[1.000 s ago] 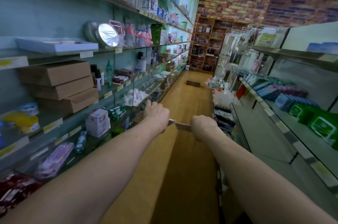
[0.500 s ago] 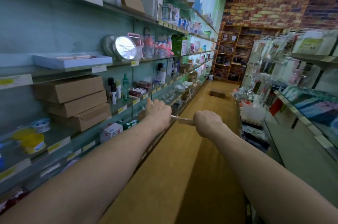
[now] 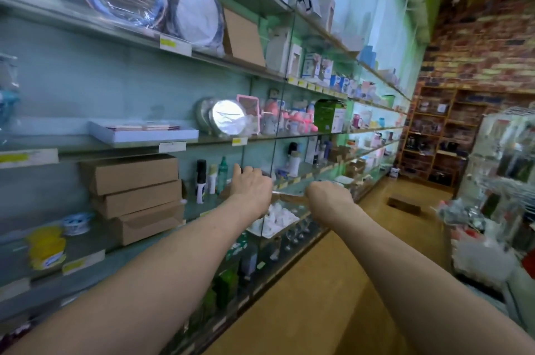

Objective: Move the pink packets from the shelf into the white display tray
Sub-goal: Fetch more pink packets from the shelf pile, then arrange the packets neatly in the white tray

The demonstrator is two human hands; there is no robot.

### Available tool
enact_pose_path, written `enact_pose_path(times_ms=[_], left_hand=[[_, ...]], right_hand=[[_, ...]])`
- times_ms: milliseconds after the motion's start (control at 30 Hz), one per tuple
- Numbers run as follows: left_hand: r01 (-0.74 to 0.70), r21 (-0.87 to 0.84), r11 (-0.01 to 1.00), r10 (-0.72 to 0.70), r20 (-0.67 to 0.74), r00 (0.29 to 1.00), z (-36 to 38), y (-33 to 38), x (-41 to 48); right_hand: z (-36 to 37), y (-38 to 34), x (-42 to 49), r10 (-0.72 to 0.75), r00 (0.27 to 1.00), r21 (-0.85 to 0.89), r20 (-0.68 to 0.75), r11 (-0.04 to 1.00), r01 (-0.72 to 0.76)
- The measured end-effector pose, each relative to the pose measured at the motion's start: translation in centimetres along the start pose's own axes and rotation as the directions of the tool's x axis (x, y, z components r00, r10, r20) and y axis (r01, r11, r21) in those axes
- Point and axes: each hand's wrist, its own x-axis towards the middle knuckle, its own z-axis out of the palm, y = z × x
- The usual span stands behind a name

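Both my arms reach forward along the aisle. My left hand point(image 3: 251, 189) and my right hand point(image 3: 329, 198) each grip one end of a thin flat item point(image 3: 289, 197), seen edge-on and brownish-pink; I cannot tell what it is. It hangs in front of the left shelving at the height of the bottle shelf. A white display tray point(image 3: 121, 136) lies on the shelf above and to the left, with flat pink packets point(image 3: 142, 126) inside it.
Stacked cardboard boxes point(image 3: 134, 198) sit below the tray. Bottles point(image 3: 202, 180) stand close to my left hand, round mirrors point(image 3: 228, 120) on the shelf above. A wooden floor point(image 3: 333, 282) runs ahead, with a box point(image 3: 404, 204) on it. A goods rack point(image 3: 498, 180) lines the right.
The view has swung left and upward toward the left shelves. Both hands kept their hold and rose with the flat item, now closer to the shelving.
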Motion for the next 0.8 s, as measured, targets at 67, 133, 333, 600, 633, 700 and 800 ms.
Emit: enact_pose_path(times_ms=[67, 133, 333, 600, 633, 700, 800], left_hand=[[0.034, 0.007, 0.999, -0.034, -0.012, 0.999, -0.3, -0.4, 0.6], [0.069, 0.032, 0.997, -0.069, -0.008, 0.998, -0.6, -1.0, 1.3], [0.19, 0.067, 0.98, -0.188, -0.027, 0.982, -0.6, -4.1, 3.6], [0.334, 0.086, 0.939, -0.324, -0.115, 0.939, -0.3, -9.6, 8.2], [0.349, 0.087, 0.933, -0.337, -0.125, 0.933, -0.3, -10.3, 8.9], [0.376, 0.092, 0.922, -0.36, -0.153, 0.92, -0.6, -11.9, 10.4], [0.404, 0.055, 0.913, -0.389, -0.179, 0.904, -0.9, -14.3, 12.5]], right_hand=[[0.2, 0.3, 1.4, -0.035, 0.999, -0.004, -0.029, 0.999, 0.034], [0.3, 0.3, 2.8, -0.062, 0.997, 0.012, -0.049, 0.998, 0.062], [0.3, -1.2, 7.8, -0.15, 0.976, 0.039, -0.158, 0.987, 0.158], [0.0, -4.1, 14.8, -0.242, 0.919, 0.115, -0.312, 0.95, 0.29], [-0.2, -4.5, 15.8, -0.251, 0.908, 0.116, -0.334, 0.945, 0.304], [-0.6, -5.4, 18.1, -0.265, 0.883, 0.116, -0.386, 0.936, 0.332], [-1.4, -7.0, 21.4, -0.288, 0.843, 0.095, -0.455, 0.925, 0.367]])
